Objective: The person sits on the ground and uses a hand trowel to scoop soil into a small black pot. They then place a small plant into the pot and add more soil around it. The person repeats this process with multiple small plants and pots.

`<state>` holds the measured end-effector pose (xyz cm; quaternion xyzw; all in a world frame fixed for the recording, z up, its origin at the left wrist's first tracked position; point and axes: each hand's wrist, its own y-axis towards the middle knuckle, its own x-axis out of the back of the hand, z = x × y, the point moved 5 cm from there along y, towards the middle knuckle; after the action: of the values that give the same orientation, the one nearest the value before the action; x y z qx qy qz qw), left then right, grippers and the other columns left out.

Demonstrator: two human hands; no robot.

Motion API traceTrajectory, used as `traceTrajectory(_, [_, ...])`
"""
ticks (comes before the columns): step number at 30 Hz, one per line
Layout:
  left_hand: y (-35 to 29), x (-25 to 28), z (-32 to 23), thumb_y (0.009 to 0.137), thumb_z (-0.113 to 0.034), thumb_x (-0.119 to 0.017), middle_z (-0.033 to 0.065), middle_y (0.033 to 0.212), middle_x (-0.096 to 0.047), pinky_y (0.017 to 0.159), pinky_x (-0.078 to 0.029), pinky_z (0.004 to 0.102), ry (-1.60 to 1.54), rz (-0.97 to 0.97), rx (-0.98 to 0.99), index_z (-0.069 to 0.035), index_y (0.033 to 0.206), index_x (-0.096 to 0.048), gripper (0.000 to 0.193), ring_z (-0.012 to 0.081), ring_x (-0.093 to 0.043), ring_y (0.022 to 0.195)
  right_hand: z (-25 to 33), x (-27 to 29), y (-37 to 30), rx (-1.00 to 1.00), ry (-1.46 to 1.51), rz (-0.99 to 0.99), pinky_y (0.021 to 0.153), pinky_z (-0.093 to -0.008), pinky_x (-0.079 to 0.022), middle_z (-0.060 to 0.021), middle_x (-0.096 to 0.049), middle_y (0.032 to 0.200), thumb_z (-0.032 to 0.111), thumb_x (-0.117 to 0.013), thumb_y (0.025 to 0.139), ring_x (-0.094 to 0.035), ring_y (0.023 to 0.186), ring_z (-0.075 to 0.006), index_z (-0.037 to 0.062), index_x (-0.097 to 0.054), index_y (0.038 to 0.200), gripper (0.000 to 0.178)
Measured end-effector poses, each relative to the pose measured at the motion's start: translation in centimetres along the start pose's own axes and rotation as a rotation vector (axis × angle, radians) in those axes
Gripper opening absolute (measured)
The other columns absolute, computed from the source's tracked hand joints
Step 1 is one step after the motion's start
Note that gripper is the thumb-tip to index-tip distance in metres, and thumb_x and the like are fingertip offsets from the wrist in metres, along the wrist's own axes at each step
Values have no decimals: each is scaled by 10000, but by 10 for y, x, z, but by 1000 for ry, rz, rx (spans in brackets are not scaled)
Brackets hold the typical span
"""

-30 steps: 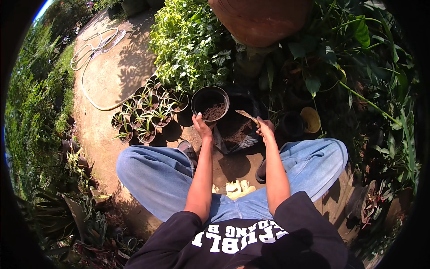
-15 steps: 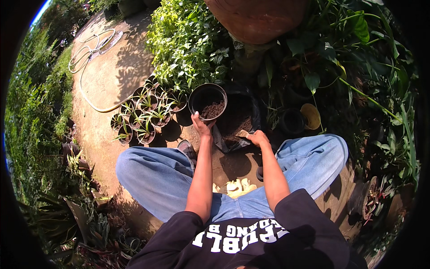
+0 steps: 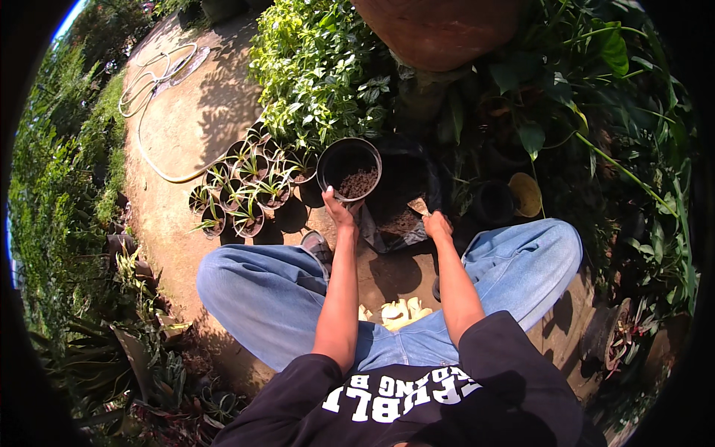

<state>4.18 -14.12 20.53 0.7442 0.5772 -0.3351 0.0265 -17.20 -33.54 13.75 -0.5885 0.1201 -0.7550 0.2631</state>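
My left hand (image 3: 341, 211) grips the near side of a round black plant pot (image 3: 323, 165), thumb on the rim. The pot leans toward me and dark crumbly soil (image 3: 358, 182) lies low inside it. Just right of it, a black plastic bag (image 3: 370, 234) stands open on the ground with loose brown soil (image 3: 402, 222) in it. Over the bag's right side, my right hand (image 3: 438, 224) is closed round a small tan scoop (image 3: 418, 205); the fingers cover its handle, and its exact kind is hard to make out.
Several small potted spiky plants (image 3: 249, 212) cluster to the left. A pale hose (image 3: 160, 175) loops across the ground beyond them. A leafy bush (image 3: 316, 74) and a large brown clay pot (image 3: 443, 33) stand ahead. A yellow pot (image 3: 526, 195) lies right; pale gloves (image 3: 404, 313) lie between my legs.
My right hand has lifted the scoop from the soil, tipping it upward near the bag's right side. The left hand still holds the pot in nearly the same place.
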Motion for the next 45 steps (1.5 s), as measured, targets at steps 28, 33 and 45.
traceTrajectory(28, [11,16,-15,841,-646,-387,104,1360,-521,879,-495,544,21,-69,35,-149,1382,-460,738,304,-544,1202,70,-80,66,363,501,-226,767,-521,-495,-247,-669,929,329,-693,862,-627,935,-465,109,-572,1084,336])
traceTrajectory(33, [18,19,-11,847,-646,-375,114,1373,-514,924,-480,556,-27,-47,40,-136,1399,-449,755,315,-528,1229,86,-71,86,370,516,-227,784,-472,-498,-237,-669,952,341,-702,838,-632,944,-436,72,-604,1056,360])
traceTrajectory(45, [15,11,-4,847,-668,-396,112,1304,-562,891,-504,515,16,-91,58,-124,1363,-475,754,289,-574,1157,50,-61,57,428,677,-237,788,-404,-502,-164,-677,922,350,-734,841,-654,889,-311,84,-635,1061,359])
